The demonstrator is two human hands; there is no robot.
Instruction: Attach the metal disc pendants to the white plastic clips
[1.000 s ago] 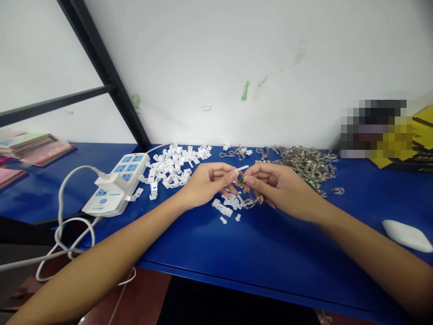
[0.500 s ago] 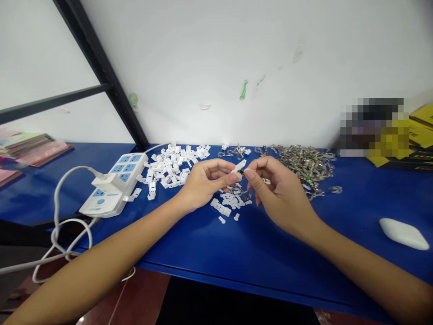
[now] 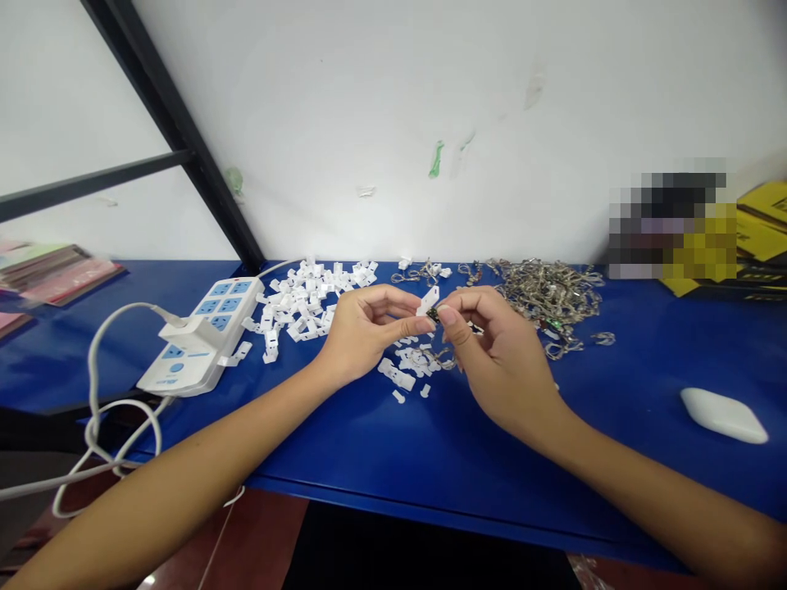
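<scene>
My left hand (image 3: 360, 336) is closed, pinching a small white plastic piece (image 3: 429, 301) between thumb and fingers. My right hand (image 3: 501, 356) has thumb and forefinger closed on a small dark component (image 3: 433, 314), which meets the white piece. A thin wire loop (image 3: 443, 357) hangs below my right fingertips; whether it joins the dark component I cannot tell. Under both hands lie small flat white plastic pieces (image 3: 418, 360). Beyond my left hand spreads a heap of white plastic housings (image 3: 307, 291). Past my right hand is a tangle of wired parts (image 3: 547, 291).
A white power strip (image 3: 215, 328) with a plugged-in adapter and looping cable (image 3: 92, 369) stands on the left. On the right lies a white rounded case (image 3: 724, 415), with yellow boxes (image 3: 762, 233) behind it. A white wall backs the blue table (image 3: 381, 459).
The whole view has shifted slightly, so everything sits a little further left. Between my fingertips the white piece has turned somewhat, and the dark component shows more. Both hands keep their pinch.
</scene>
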